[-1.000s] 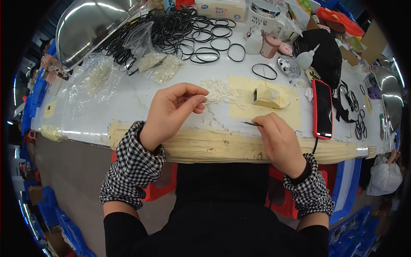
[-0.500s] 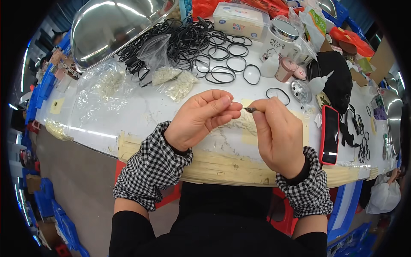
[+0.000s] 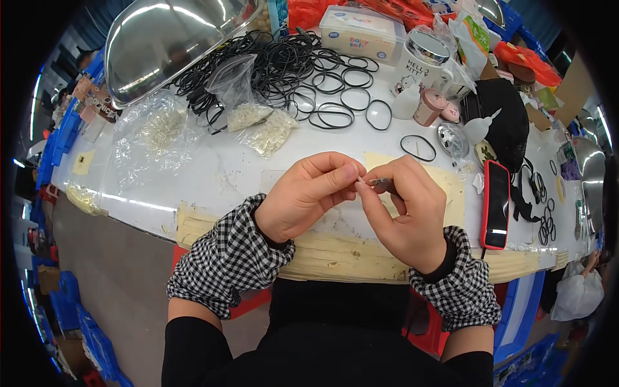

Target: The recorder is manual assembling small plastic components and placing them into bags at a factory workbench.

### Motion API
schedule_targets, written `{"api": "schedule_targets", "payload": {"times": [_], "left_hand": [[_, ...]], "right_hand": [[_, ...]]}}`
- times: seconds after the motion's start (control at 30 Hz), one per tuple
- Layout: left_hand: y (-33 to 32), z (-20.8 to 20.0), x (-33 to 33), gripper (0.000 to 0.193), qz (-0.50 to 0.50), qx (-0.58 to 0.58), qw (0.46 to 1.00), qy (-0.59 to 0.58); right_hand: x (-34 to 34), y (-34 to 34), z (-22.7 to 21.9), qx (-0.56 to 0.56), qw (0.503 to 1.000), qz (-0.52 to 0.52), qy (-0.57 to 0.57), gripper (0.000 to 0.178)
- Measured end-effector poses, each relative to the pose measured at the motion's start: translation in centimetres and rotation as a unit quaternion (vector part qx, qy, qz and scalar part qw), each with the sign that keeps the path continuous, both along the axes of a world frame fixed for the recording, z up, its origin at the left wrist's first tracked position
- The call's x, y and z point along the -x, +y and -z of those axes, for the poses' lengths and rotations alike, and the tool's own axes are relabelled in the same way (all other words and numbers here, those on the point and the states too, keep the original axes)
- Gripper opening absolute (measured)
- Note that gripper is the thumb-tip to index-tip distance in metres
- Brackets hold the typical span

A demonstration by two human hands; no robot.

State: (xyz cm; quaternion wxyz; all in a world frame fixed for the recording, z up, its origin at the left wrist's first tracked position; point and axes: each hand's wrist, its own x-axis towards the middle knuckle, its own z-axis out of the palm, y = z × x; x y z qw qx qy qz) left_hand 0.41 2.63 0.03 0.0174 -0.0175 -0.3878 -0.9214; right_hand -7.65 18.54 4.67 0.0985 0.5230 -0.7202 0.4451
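Note:
My left hand [image 3: 309, 197] is closed in a pinch, thumb against forefinger, on a small pale piece [image 3: 360, 180]. Close against it, my right hand [image 3: 412, 213] has its thumb tip at the same piece while its bent fingers keep hold of a short dark metal tool [image 3: 383, 184]. Most of that tool is hidden in the fingers, so its kind cannot be made out. Below the hands lies a yellowish sheet [image 3: 445, 193] on the white table. Past my left hand rest clear bags of small pale pieces [image 3: 274, 132].
A heap of black elastic bands [image 3: 251, 74] spreads beside a large shiny metal cover [image 3: 171, 48]. A red-cased phone [image 3: 496, 205] lies at the right, near a white cup [image 3: 412, 68], a pink jar [image 3: 429, 106] and a black bag [image 3: 506, 122]. Yellowish tape [image 3: 335, 255] covers the table's front edge.
My hands have come together and slightly lower. The right thumb has moved in to the left fingertips, and the dark tool has shifted back into the right fingers.

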Motion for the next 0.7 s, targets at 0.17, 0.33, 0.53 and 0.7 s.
{"api": "schedule_targets", "payload": {"times": [0.17,0.33,0.53,0.7], "left_hand": [[0.0,-1.0,-0.4,0.017,-0.056,0.13,0.989,0.029],[0.2,-1.1,-0.5,0.019,-0.036,0.122,0.992,0.006],[0.5,-1.5,-0.8,0.022,-0.033,0.083,0.996,-0.005],[-0.2,-0.8,-0.8,0.022,0.013,0.034,0.999,0.004]], "right_hand": [[0.0,0.4,-1.2,-0.025,0.997,0.012,-0.069,0.01],[0.0,0.3,-0.7,0.027,0.999,0.0,0.036,0.019],[0.7,0.0,0.3,0.045,0.977,0.022,0.206,0.032],[0.4,0.0,0.6,0.04,0.965,0.023,0.258,0.029]]}}
